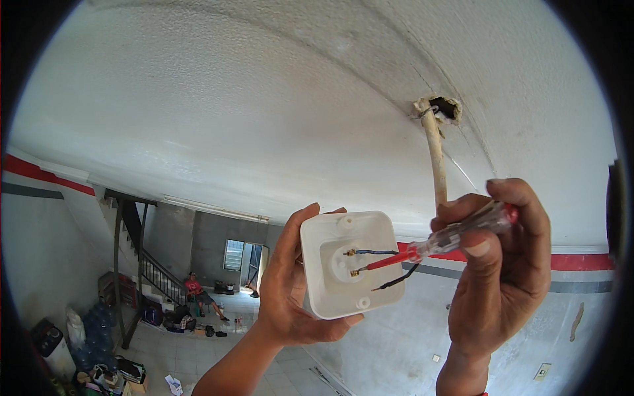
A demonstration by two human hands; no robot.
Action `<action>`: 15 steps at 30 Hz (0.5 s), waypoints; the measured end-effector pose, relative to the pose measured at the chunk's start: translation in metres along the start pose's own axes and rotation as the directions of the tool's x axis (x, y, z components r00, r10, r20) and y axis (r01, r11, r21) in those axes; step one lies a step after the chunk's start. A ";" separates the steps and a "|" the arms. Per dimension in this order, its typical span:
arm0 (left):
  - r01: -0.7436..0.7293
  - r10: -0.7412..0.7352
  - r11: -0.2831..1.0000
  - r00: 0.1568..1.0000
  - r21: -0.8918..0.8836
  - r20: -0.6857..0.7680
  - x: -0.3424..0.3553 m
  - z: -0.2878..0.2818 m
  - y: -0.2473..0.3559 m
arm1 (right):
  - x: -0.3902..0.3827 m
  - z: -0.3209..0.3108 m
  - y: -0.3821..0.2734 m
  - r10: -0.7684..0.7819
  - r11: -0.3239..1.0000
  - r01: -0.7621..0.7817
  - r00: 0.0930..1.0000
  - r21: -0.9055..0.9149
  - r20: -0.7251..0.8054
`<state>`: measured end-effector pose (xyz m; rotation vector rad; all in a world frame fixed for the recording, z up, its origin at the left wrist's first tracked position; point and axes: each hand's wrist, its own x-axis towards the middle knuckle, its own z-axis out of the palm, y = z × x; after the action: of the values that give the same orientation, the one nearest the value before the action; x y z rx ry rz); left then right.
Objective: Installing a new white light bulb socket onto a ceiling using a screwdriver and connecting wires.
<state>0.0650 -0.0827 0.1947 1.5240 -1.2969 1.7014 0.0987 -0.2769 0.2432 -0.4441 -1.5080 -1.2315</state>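
My left hand (290, 290) grips a white square plastic fixture (350, 224) from its left and underside, its hollow face toward me. My right hand (495, 277) holds a screwdriver (456, 237) with a clear handle and red shaft, angled so that its tip is at a small brass terminal (354, 273) inside the fixture. A blue wire (373, 253) runs to the upper terminal. A black wire (393, 283) with a bare end hangs across the lower part of the fixture. A cream pipe (434, 148) comes down from a ragged hole (444, 109) in the ceiling, behind my right hand.
Below, a person in red (195, 288) sits beside a staircase (158, 274) with railing and metal posts (117, 277). Bags and assorted items (112, 369) are piled along the lower left wall. A doorway (254, 267) stands behind. A dark object (615, 211) is at the right edge.
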 end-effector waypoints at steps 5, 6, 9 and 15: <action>-0.001 0.001 1.000 1.000 0.009 0.014 0.000 0.001 0.000 | -0.002 -0.003 0.002 0.014 1.000 -0.013 1.000 -0.015 0.009; -0.008 0.008 1.000 1.000 0.019 0.021 0.000 0.001 0.000 | -0.001 -0.005 0.002 0.014 1.000 -0.014 1.000 -0.014 0.010; 0.000 0.000 1.000 1.000 0.010 0.006 0.001 0.003 0.001 | 0.000 -0.009 -0.001 0.017 0.999 -0.016 0.999 0.036 -0.027; 0.004 -0.004 1.000 1.000 0.004 0.012 0.001 0.004 0.000 | -0.002 -0.004 0.000 0.018 1.000 -0.018 1.000 -0.013 0.002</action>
<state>0.0665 -0.0869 0.1954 1.5409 -1.2962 1.6955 0.1014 -0.2794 0.2417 -0.4669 -1.4951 -1.2278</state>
